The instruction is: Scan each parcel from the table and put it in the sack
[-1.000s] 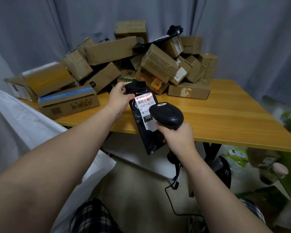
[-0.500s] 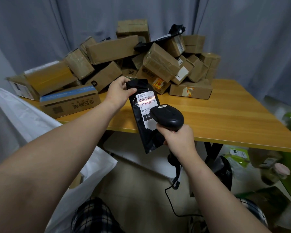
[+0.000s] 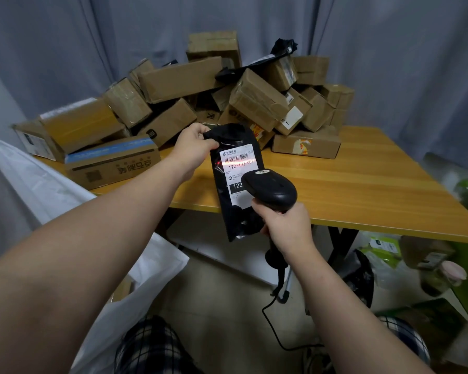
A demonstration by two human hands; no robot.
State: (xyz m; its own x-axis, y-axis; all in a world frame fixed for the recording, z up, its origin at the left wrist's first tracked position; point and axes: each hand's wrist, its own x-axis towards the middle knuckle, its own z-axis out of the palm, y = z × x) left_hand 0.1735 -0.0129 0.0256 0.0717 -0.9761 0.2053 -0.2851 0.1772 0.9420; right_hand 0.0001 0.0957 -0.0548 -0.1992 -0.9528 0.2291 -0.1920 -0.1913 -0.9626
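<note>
Your sack (image 3: 33, 182) sits at left. Your left hand (image 3: 193, 148) still pinches the parcel (image 3: 229, 211) by its top corner, hanging it across the worktop (image 3: 376, 190) edge. A red line now crosses the label (image 3: 238, 164) at "122-122-007". Your right hand (image 3: 287, 225) wraps its fingers (image 3: 257, 209) round the scanner (image 3: 273, 188).

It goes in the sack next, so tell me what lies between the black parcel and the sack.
Nothing visible does. The left hand holds the black parcel over the table edge; the sack lies open below-left. The scanner in the right hand is on the far side.
</note>
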